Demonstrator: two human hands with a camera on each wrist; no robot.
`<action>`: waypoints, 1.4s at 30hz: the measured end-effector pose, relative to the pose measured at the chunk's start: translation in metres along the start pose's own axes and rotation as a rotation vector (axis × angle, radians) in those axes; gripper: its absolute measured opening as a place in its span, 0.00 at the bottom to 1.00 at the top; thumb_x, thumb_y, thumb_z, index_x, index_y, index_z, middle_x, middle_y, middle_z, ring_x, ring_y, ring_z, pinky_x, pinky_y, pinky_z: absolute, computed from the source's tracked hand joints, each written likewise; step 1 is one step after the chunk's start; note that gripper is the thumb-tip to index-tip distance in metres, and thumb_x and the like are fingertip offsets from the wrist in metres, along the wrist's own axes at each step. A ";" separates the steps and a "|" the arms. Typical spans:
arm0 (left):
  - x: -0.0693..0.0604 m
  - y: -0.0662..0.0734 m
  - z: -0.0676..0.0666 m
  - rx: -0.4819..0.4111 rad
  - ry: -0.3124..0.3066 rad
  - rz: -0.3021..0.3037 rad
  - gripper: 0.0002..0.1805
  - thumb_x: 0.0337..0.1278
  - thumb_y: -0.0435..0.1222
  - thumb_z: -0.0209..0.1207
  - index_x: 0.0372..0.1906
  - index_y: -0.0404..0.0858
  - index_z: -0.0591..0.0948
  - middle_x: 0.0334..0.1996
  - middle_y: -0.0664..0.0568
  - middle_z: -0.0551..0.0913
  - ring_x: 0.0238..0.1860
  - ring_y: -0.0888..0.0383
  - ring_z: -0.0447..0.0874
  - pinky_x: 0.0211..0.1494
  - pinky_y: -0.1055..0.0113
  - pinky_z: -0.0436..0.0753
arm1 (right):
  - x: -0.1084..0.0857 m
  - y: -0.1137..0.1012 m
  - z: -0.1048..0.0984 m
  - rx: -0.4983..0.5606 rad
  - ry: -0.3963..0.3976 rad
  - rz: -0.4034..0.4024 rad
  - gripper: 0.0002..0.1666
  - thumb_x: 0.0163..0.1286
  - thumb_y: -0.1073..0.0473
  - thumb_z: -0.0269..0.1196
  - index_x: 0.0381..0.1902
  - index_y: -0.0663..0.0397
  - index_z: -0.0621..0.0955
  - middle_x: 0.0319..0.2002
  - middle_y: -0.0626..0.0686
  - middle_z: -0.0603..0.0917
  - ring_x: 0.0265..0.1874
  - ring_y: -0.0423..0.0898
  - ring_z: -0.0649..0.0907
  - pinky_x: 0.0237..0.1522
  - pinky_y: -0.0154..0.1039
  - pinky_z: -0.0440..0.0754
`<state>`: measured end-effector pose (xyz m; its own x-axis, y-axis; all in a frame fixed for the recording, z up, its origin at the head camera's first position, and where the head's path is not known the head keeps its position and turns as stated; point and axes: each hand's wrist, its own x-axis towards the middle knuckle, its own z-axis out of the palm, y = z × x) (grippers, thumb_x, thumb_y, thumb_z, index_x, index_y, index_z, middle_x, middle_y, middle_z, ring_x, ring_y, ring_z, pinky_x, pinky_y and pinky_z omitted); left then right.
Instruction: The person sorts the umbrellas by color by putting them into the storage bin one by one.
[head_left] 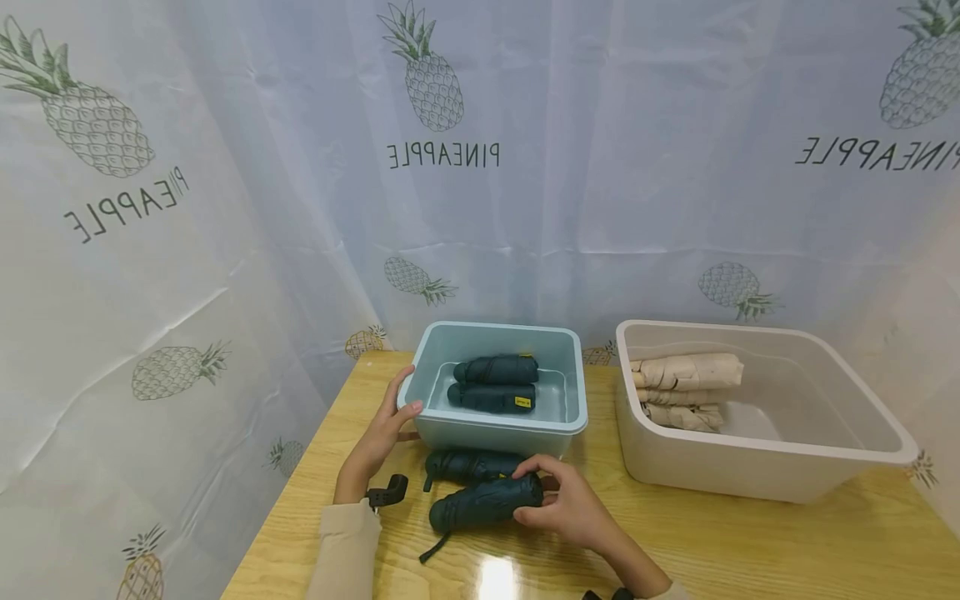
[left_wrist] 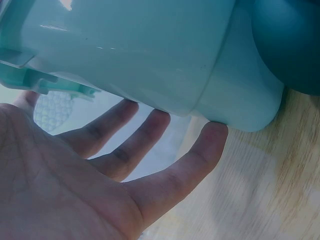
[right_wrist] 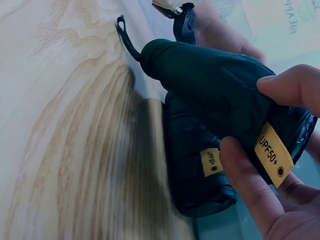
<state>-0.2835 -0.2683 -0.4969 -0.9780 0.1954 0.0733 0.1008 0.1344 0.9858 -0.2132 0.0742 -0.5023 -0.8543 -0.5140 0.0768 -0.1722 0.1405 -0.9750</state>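
Observation:
My right hand [head_left: 566, 504] grips one end of a dark green folded umbrella [head_left: 480, 505], thumb and fingers around it. It is tilted over a second dark folded umbrella [head_left: 471, 466], which lies on the table along the front of a light blue bin [head_left: 491, 423]. Both carry yellow UPF50+ labels [right_wrist: 273, 155] in the right wrist view. Two more dark umbrellas [head_left: 497, 369] lie side by side inside the bin. My left hand [head_left: 381, 429] holds the bin's left front corner, thumb at the rim; its fingertips touch the outer wall in the left wrist view.
To the right stands a larger off-white bin [head_left: 750, 471] with several beige folded umbrellas [head_left: 690, 372] at its left end. Both bins are on a wooden table [head_left: 570, 558]. A pineapple-print curtain [head_left: 540, 208] hangs behind and along the left side.

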 end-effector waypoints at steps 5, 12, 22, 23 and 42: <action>0.000 0.001 0.000 -0.003 -0.003 0.001 0.37 0.76 0.47 0.50 0.80 0.65 0.48 0.81 0.43 0.44 0.76 0.29 0.58 0.61 0.31 0.76 | 0.000 -0.006 -0.003 0.015 0.005 0.012 0.25 0.57 0.63 0.76 0.52 0.54 0.81 0.56 0.65 0.79 0.44 0.54 0.87 0.40 0.39 0.88; 0.002 0.001 -0.001 -0.001 -0.003 0.002 0.36 0.76 0.47 0.50 0.80 0.66 0.48 0.81 0.43 0.44 0.75 0.30 0.58 0.61 0.30 0.77 | -0.002 -0.013 -0.011 0.031 0.006 0.004 0.25 0.59 0.62 0.75 0.53 0.55 0.80 0.56 0.66 0.78 0.45 0.55 0.87 0.41 0.40 0.88; 0.001 -0.001 -0.001 0.000 -0.007 0.007 0.36 0.76 0.47 0.50 0.80 0.65 0.48 0.82 0.44 0.42 0.76 0.30 0.57 0.61 0.30 0.76 | -0.008 -0.026 -0.018 0.075 0.018 -0.028 0.27 0.59 0.64 0.75 0.55 0.57 0.79 0.57 0.66 0.76 0.45 0.52 0.88 0.41 0.41 0.89; 0.000 0.000 -0.001 -0.001 -0.008 0.008 0.36 0.76 0.47 0.50 0.80 0.65 0.48 0.82 0.44 0.42 0.76 0.30 0.57 0.62 0.30 0.76 | -0.009 -0.027 -0.019 0.074 0.020 -0.030 0.27 0.59 0.64 0.75 0.55 0.57 0.79 0.57 0.66 0.76 0.45 0.51 0.88 0.41 0.41 0.89; 0.000 -0.002 -0.001 -0.004 -0.006 0.012 0.36 0.76 0.46 0.50 0.81 0.64 0.48 0.81 0.42 0.45 0.75 0.30 0.59 0.60 0.31 0.78 | -0.017 -0.046 -0.033 0.120 0.058 -0.109 0.26 0.61 0.68 0.73 0.56 0.67 0.77 0.56 0.70 0.77 0.44 0.48 0.90 0.39 0.46 0.90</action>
<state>-0.2841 -0.2696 -0.4982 -0.9756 0.2024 0.0848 0.1122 0.1277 0.9854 -0.2065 0.1043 -0.4521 -0.8612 -0.4707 0.1919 -0.2084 -0.0175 -0.9779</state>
